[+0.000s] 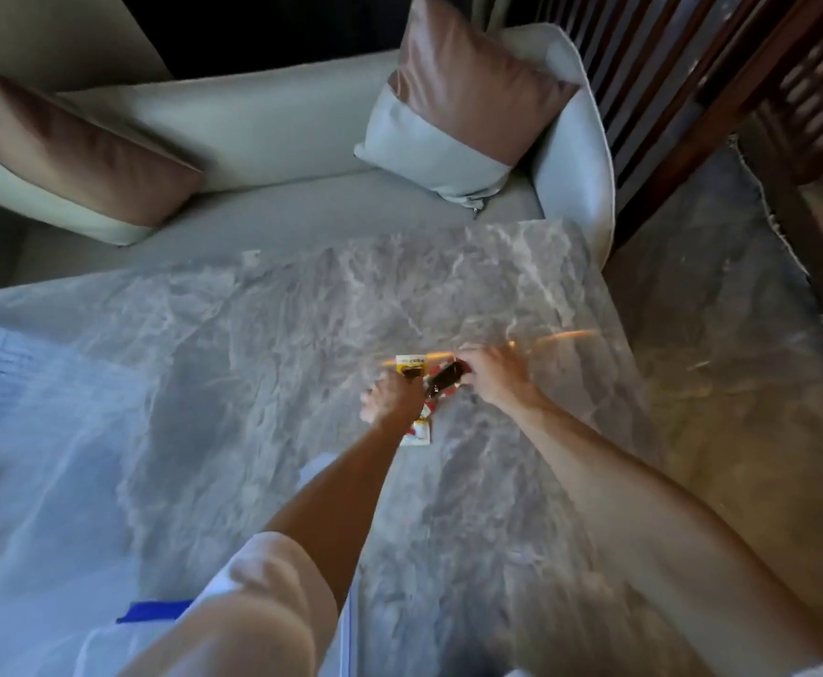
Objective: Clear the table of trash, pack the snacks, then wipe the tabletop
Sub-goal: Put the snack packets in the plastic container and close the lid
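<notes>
Both arms reach over a grey marble table [263, 344]. The left hand [392, 395] and right hand [495, 378] meet over a small cluster of snack packets [429, 383], one dark, others red, white and yellow. Blur hides the grips. A pale sofa [263, 139] with two cushions stands behind.

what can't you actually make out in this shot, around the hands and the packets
- Head view, snack packets: motion blur and the left hand covering them hide the print and the count.
- Dark object between the hands: too blurred to identify.
- Right hand: fingers smeared, so its grip is unclear.
- Blue-edged item at the bottom: hidden by the sleeve.
- Marble table: near edge cut off by the frame.
</notes>
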`<state>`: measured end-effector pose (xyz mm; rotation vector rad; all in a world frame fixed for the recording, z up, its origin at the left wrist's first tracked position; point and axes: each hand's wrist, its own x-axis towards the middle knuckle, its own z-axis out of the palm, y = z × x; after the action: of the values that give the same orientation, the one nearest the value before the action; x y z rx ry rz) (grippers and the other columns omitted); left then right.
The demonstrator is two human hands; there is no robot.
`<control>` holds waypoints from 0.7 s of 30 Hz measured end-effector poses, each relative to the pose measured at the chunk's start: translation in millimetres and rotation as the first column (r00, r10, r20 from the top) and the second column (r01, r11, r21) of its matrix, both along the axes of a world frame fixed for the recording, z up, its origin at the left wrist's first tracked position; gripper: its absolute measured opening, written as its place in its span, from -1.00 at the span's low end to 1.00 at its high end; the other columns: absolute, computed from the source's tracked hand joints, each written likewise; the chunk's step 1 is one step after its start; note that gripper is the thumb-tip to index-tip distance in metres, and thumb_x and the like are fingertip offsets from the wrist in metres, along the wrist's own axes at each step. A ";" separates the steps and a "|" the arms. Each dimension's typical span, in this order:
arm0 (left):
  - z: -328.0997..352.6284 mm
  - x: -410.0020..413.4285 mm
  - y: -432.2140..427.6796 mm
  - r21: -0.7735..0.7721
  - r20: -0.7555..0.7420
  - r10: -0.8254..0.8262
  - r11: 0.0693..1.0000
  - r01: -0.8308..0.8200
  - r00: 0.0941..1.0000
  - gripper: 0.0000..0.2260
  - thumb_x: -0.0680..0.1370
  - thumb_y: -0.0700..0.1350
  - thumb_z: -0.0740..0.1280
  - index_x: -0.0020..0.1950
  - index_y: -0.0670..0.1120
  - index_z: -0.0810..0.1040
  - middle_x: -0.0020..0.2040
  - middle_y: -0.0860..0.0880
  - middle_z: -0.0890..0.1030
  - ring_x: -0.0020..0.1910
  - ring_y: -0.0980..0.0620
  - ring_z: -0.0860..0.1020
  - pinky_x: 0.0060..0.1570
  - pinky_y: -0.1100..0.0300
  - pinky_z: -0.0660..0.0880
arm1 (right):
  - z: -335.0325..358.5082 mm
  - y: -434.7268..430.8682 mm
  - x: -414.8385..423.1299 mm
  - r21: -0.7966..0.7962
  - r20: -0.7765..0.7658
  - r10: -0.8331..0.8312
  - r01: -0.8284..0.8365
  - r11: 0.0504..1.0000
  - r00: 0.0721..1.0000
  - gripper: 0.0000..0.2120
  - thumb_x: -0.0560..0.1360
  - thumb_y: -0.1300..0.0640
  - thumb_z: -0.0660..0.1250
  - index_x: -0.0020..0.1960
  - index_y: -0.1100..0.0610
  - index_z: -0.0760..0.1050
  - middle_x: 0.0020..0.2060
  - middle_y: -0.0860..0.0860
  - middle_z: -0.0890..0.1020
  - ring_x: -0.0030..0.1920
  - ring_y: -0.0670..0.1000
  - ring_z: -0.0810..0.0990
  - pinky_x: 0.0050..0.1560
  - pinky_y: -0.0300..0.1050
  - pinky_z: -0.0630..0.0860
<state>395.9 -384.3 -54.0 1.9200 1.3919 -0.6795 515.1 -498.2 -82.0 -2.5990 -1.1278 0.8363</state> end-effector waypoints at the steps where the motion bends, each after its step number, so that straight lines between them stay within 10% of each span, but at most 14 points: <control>1: -7.7 4.4 -3.8 -0.004 0.002 0.025 1.000 -0.025 1.000 -0.44 0.57 0.15 0.19 0.44 -0.19 0.32 0.41 -0.23 0.40 0.42 -0.23 0.34 0.37 -0.09 0.33 | -8.7 1.0 0.7 0.009 -0.013 0.036 -0.036 0.999 0.999 -0.56 0.47 0.20 0.41 0.33 0.03 0.52 0.32 -0.01 0.54 0.37 0.05 0.45 0.36 -0.04 0.40; 10: -43.7 20.9 -6.8 0.082 -0.001 0.111 0.990 -0.111 0.994 -0.50 0.47 0.03 0.33 0.31 -0.19 0.35 0.34 -0.24 0.44 0.37 -0.25 0.37 0.37 -0.04 0.30 | -38.5 0.8 7.4 0.167 0.035 -0.028 0.022 0.986 0.999 -0.48 0.35 0.20 0.52 0.28 -0.07 0.56 0.26 -0.04 0.51 0.29 0.06 0.43 0.30 0.00 0.41; 13: -39.3 18.1 0.7 -0.110 0.182 0.128 0.988 -0.109 0.975 -0.82 0.46 -0.08 0.34 0.02 -0.09 0.54 -0.02 -0.16 0.62 0.04 -0.13 0.59 0.07 0.05 0.50 | -40.4 -2.9 4.9 0.220 -0.003 -0.059 0.058 0.974 0.998 -0.53 0.33 0.22 0.53 0.20 -0.02 0.59 0.23 -0.01 0.52 0.28 0.09 0.44 0.29 -0.02 0.40; 17: -15.1 -8.7 6.2 -0.406 0.350 0.197 0.913 -0.041 0.916 -0.81 0.54 -0.24 0.34 -0.16 -0.03 0.38 -0.32 -0.04 0.58 -0.42 0.08 0.46 -0.51 0.33 0.36 | -34.1 -22.6 -6.8 0.299 -0.279 -0.112 0.198 0.933 0.954 -0.54 0.31 0.31 0.53 0.17 0.07 0.58 0.21 0.04 0.45 0.28 0.08 0.44 0.27 -0.16 0.34; 21: 9.9 -64.0 2.9 -0.605 0.398 0.462 0.782 -0.152 0.792 -0.74 0.54 -0.37 0.31 -0.14 -0.05 0.33 -0.20 -0.18 0.58 -0.30 -0.07 0.51 -0.32 0.13 0.36 | -8.6 -45.3 -45.5 0.334 -0.715 -0.220 0.600 0.726 0.664 -0.45 0.39 0.43 0.43 0.29 0.04 0.49 0.14 -0.05 0.48 0.18 0.03 0.55 0.20 -0.12 0.53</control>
<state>331.9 -381.3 -44.1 1.2272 0.9844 -0.2865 469.6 -543.5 -90.6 -1.7424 -0.4091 0.9749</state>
